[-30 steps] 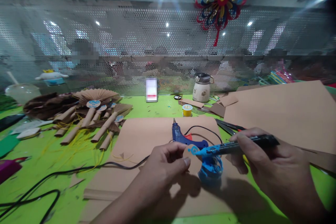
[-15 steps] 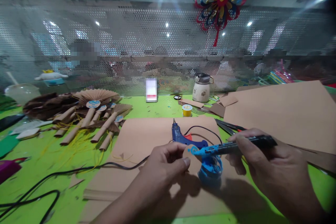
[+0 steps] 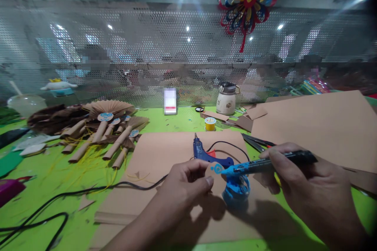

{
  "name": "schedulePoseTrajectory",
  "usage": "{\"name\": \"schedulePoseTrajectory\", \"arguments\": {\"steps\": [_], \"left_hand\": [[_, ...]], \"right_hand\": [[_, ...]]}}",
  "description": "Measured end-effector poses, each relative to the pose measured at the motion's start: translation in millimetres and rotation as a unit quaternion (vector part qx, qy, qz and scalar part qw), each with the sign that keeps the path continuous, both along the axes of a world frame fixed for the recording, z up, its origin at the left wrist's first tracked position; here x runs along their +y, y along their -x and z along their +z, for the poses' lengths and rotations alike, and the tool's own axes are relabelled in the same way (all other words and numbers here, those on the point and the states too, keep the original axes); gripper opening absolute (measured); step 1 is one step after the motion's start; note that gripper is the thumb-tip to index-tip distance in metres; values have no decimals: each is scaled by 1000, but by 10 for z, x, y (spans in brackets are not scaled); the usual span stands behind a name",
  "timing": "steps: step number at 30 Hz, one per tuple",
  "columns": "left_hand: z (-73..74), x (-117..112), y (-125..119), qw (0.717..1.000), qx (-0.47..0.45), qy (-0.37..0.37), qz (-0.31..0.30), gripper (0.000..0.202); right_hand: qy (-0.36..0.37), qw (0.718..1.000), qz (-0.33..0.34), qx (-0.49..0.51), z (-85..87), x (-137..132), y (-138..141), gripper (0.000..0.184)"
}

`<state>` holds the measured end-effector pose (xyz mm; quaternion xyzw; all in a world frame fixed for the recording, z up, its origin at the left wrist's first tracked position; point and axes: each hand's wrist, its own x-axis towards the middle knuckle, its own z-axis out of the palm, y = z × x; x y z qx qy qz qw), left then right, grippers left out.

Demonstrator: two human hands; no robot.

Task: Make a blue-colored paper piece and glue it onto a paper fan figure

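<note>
My left hand (image 3: 184, 186) pinches a small round brown paper disc (image 3: 215, 174) and holds it up over the brown paper sheet (image 3: 165, 157). Blue paint marks show on the disc's top. My right hand (image 3: 303, 186) grips a paint-smeared black brush (image 3: 265, 164) whose blue tip touches the disc. Right under the brush stands a small blue paint pot (image 3: 235, 192). Behind the disc lies a blue glue gun (image 3: 206, 155) with its black cable (image 3: 73, 194) running off to the left.
Rolled brown paper fans (image 3: 103, 129) lie at the left on the green table (image 3: 53, 172). A yellow spool (image 3: 210, 124), a white flask (image 3: 226, 99) and a phone (image 3: 170, 100) stand at the back. Large brown sheets (image 3: 318, 125) cover the right. Scissors (image 3: 256, 141) lie beside them. A mesh screen closes the far side.
My right hand has shifted slightly to the right and tilted the brush a little; its tip stays on the disc. My left hand has hardly moved.
</note>
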<state>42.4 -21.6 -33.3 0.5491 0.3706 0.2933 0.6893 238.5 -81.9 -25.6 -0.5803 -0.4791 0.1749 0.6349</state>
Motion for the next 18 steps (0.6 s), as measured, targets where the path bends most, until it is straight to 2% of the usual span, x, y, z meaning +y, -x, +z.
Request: {"name": "schedulePoseTrajectory", "arguments": {"steps": [2,6,13,18], "left_hand": [[3,-8,0,1000,-3,1,-2,17],[-2,-13,6,1000,-10,4,-6,16],[-9,-12,6,999,-25,27,-10,21],[-24,0,20,1000,-19,17,-12,25]], "right_hand": [[27,1000,-13,-7,30,-24,30,20],[29,1000,-5,-10,51,-18,27,23],[-51,998,19,36,-45,56,-83,21],[0,1000,18,8,-20,20,-31,21]]}}
